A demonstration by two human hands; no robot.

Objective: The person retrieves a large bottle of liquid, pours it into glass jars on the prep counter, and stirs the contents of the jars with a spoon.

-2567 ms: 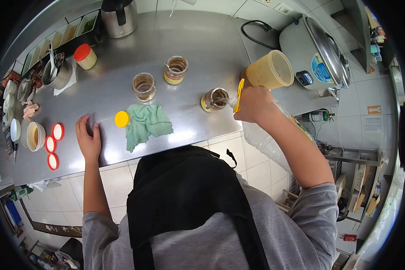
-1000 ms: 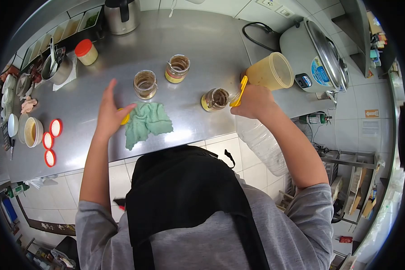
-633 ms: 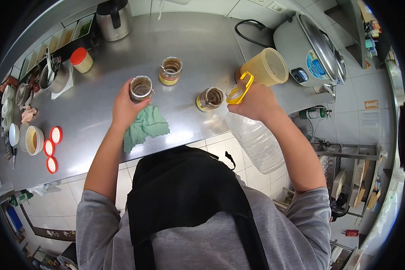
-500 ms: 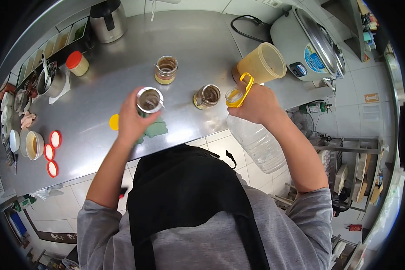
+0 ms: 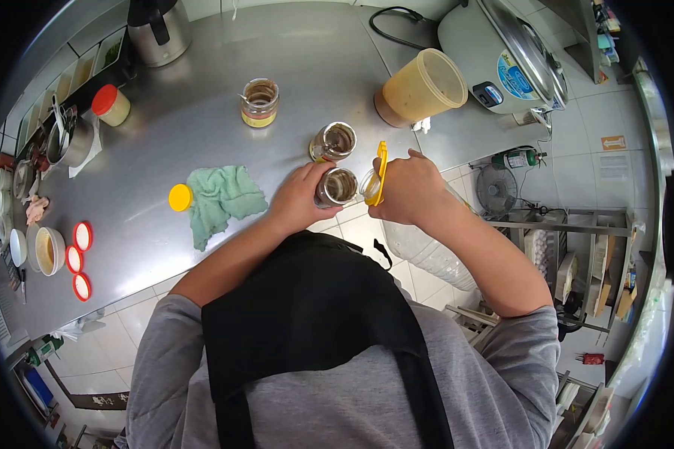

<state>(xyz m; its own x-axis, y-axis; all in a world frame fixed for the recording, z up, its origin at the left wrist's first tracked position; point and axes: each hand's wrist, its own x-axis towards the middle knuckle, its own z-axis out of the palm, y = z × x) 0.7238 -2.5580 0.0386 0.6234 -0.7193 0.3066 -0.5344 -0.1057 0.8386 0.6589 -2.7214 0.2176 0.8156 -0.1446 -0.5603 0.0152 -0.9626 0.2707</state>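
Note:
My left hand (image 5: pixel 301 196) is wrapped round a glass jar (image 5: pixel 336 188) with dark residue inside, near the front edge of the steel counter (image 5: pixel 150 142). My right hand (image 5: pixel 412 187) grips a large clear plastic bottle (image 5: pixel 430 251) at its neck, by the yellow handle (image 5: pixel 382 168). The bottle is tilted, its mouth right beside the jar, and its body hangs past the counter edge. A second residue-streaked jar (image 5: pixel 333 141) stands just behind the held one. Farther back is a third jar (image 5: pixel 260 103) with a utensil in it. A green cloth (image 5: pixel 223 200) and a yellow lid (image 5: pixel 180 197) lie to the left.
A plastic container (image 5: pixel 419 86) with brown contents stands at the back right, beside a large rice cooker (image 5: pixel 494 56). On the left are a red-lidded jar (image 5: pixel 112 105), several red-rimmed lids (image 5: pixel 83 236) and a bowl (image 5: pixel 50 251). A metal kettle (image 5: pixel 157 34) stands at the back left.
My left hand has carried its jar rightwards from above the cloth to the bottle's mouth. The cloth is now uncovered. My right hand still grips the bottle, and the view has shifted slightly.

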